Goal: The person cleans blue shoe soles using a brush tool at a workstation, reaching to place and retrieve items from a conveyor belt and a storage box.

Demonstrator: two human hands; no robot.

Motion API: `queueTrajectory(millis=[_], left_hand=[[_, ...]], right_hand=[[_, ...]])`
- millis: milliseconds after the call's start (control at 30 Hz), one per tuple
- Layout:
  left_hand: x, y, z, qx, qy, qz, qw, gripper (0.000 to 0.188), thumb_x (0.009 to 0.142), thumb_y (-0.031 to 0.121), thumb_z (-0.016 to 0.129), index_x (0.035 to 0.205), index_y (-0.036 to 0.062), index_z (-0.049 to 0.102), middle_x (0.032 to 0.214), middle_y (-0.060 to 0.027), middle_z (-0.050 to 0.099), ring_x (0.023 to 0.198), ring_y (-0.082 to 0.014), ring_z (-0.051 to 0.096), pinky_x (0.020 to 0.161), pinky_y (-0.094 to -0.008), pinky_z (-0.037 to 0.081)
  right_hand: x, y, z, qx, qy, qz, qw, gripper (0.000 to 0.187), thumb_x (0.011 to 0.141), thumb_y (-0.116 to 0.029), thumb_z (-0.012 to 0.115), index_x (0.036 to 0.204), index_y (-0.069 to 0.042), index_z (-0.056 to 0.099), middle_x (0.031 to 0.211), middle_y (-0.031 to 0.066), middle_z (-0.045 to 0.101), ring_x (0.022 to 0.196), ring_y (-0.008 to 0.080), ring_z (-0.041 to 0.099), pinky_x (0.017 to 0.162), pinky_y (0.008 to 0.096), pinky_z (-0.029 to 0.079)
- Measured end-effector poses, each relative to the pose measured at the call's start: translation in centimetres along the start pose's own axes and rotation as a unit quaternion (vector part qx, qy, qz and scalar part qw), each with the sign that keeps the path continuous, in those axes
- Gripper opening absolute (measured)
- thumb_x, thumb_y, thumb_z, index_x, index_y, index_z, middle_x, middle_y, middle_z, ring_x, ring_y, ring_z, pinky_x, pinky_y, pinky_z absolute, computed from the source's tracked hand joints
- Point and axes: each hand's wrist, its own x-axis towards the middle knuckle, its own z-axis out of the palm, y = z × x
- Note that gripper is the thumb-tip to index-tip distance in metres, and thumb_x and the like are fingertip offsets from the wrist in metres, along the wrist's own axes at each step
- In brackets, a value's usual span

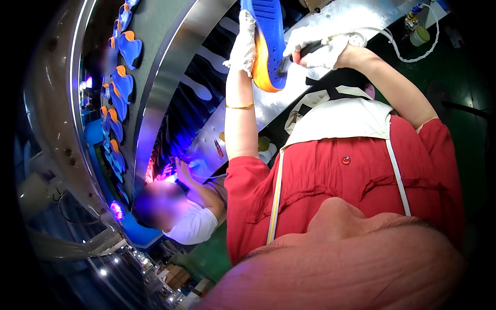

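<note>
My left hand point(243, 45), in a white glove, grips a blue insole with an orange heel point(269, 49) by its left edge and holds it upright over the metal bench point(341, 18). A gold bangle sits on that forearm. My right hand point(316, 47), also in a white glove, is closed around a dark-handled tool point(305, 50) whose tip touches the insole's right side. A white cord runs from the tool toward the upper right.
Several blue and orange insoles point(124, 82) ride a curved grey conveyor at the left. A co-worker in a white shirt point(194, 225) works under purple light at the lower left. A small round pot point(419, 35) and a white cable point(413, 57) are at the upper right.
</note>
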Motion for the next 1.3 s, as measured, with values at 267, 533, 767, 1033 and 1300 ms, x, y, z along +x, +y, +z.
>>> queueTrajectory(millis=[267, 533, 767, 1033, 1300], left_hand=[[0.7, -1.0, -0.1, -0.073, -0.023, 0.019, 0.997, 0.073, 0.089, 0.069, 0.049, 0.130, 0.0086, 0.058, 0.115, -0.0098, 0.067, 0.095, -0.0210, 0.067, 0.080, -0.0328, 0.057], [-1.3, 0.1, -1.4, -0.157, -0.039, 0.068, 0.985, 0.086, 0.083, 0.077, 0.044, 0.129, 0.0049, 0.053, 0.108, -0.0168, 0.067, 0.089, -0.0311, 0.068, 0.079, -0.0431, 0.058], [-3.2, -4.6, -2.9, -0.366, -0.082, 0.000, 0.927, 0.080, 0.090, 0.071, 0.042, 0.133, 0.0041, 0.051, 0.126, -0.0158, 0.059, 0.108, -0.0300, 0.061, 0.095, -0.0449, 0.050], [-4.3, -7.8, 3.2, -0.498, -0.127, 0.063, 0.855, 0.057, 0.095, 0.044, 0.055, 0.137, 0.0054, 0.049, 0.129, -0.0161, 0.059, 0.113, -0.0321, 0.060, 0.099, -0.0472, 0.048], [-4.0, -6.6, 6.6, -0.430, -0.037, 0.045, 0.901, 0.059, 0.091, 0.059, 0.055, 0.121, 0.0093, 0.055, 0.101, -0.0081, 0.066, 0.087, -0.0196, 0.066, 0.082, -0.0327, 0.057]], right_hand=[[0.5, 0.6, -1.8, 0.116, 0.015, -0.013, 0.993, 0.010, 0.079, -0.001, 0.071, 0.085, -0.006, 0.065, 0.089, 0.0074, 0.063, 0.088, 0.0185, 0.063, 0.079, 0.0298, 0.052], [-0.6, -0.4, -4.0, 0.101, 0.021, 0.033, 0.994, 0.016, 0.080, -0.016, 0.077, 0.086, -0.006, 0.066, 0.088, 0.0092, 0.066, 0.080, 0.0175, 0.063, 0.071, 0.0297, 0.053], [-1.8, -0.1, -3.1, 0.206, 0.128, -0.042, 0.969, 0.024, 0.080, -0.014, 0.079, 0.098, -0.008, 0.063, 0.094, 0.0069, 0.069, 0.084, 0.0141, 0.064, 0.077, 0.0272, 0.053], [-0.6, 2.3, -2.2, 0.180, 0.227, -0.005, 0.957, 0.014, 0.091, -0.019, 0.069, 0.093, -0.007, 0.062, 0.082, 0.0015, 0.062, 0.075, 0.0067, 0.059, 0.067, 0.0211, 0.048], [-0.4, 0.3, -1.5, 0.022, 0.204, -0.206, 0.957, 0.015, 0.082, -0.010, 0.073, 0.093, -0.009, 0.063, 0.080, 0.0038, 0.068, 0.075, 0.0084, 0.066, 0.066, 0.0234, 0.052]])
